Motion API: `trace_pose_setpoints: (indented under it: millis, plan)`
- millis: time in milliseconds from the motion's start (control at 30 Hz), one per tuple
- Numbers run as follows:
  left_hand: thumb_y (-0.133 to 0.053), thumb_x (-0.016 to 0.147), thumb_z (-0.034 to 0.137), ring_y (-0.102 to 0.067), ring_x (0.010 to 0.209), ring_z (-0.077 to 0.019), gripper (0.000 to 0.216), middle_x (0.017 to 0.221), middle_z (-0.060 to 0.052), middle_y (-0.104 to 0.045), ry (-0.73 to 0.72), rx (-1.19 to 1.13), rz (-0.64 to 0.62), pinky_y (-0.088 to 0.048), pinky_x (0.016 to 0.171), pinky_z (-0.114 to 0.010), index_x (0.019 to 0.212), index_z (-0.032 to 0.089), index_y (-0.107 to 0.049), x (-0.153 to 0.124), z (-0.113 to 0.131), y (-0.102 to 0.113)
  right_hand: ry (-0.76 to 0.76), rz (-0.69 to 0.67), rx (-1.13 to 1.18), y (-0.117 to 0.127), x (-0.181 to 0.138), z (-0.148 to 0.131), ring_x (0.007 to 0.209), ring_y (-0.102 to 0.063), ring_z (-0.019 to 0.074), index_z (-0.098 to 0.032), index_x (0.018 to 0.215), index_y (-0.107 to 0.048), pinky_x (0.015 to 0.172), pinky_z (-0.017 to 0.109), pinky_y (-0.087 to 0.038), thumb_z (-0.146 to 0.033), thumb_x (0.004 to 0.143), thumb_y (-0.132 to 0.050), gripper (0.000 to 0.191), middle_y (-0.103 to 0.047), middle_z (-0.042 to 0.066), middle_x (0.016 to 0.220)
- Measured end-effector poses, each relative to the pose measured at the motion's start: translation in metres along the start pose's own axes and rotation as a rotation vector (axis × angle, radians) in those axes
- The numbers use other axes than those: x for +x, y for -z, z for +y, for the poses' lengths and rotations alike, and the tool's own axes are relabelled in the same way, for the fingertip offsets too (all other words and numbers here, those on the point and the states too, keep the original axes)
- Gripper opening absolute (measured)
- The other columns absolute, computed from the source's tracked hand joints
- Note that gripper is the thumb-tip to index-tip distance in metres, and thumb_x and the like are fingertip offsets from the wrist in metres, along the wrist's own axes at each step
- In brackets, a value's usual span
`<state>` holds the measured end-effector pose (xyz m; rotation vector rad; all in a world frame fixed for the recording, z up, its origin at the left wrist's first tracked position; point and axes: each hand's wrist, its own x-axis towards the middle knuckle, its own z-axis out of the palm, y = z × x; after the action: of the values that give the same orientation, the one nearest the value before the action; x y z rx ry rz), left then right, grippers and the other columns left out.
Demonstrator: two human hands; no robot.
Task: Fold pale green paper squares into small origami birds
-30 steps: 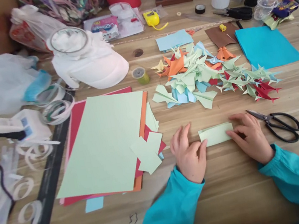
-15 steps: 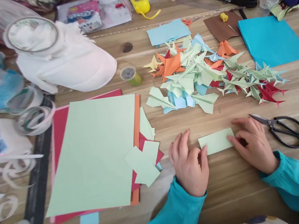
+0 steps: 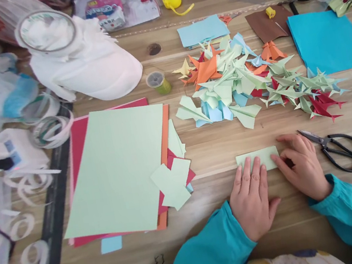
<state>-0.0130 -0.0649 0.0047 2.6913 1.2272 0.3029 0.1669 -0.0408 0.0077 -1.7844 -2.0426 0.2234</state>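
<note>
A folded strip of pale green paper lies on the wooden table in front of me. My left hand lies flat with its fingers stretched out, the fingertips resting on the strip's left part. My right hand is at the strip's right end, its fingers curled and pressing down on the edge. Both arms wear teal sleeves.
Black scissors lie just right of my right hand. A heap of folded paper planes is behind the strip. A stack of coloured sheets lies to the left, teal paper at the back right, white bags and tape rolls at the left.
My left hand has moved right and turned palm-down, from touching the strip's left end to lying flat over it. The right hand has stayed at the right end.
</note>
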Motion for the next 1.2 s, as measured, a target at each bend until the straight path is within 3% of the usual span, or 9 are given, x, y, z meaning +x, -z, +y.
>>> trace_pose_setpoints:
  millis: [733,1200]
  plan:
    - [-0.037,0.083,0.05,-0.014,0.133,-0.0378,0.068,0.145,-0.017,-0.021,0.045,-0.055,-0.051,-0.021,0.105,-0.05,0.133,0.004,-0.035,-0.0019,0.0011,0.0028,0.001,0.012,-0.037,-0.0011,0.0006,0.0014,0.097,-0.049,0.0248,-0.019,0.055,-0.051,0.093,0.047,-0.035,-0.033,0.077,-0.06,0.028,-0.054,0.007,0.107]
    - [-0.04,0.083,0.046,-0.015,0.133,-0.0376,0.063,0.144,-0.017,-0.026,0.045,-0.068,-0.035,-0.025,0.104,-0.051,0.13,0.004,-0.039,-0.0019,0.0004,0.0017,-0.032,0.003,0.036,0.0028,0.0035,-0.0032,0.094,-0.051,0.0224,-0.019,0.057,-0.05,0.093,0.047,-0.034,-0.025,0.078,-0.058,0.023,-0.055,0.006,0.105]
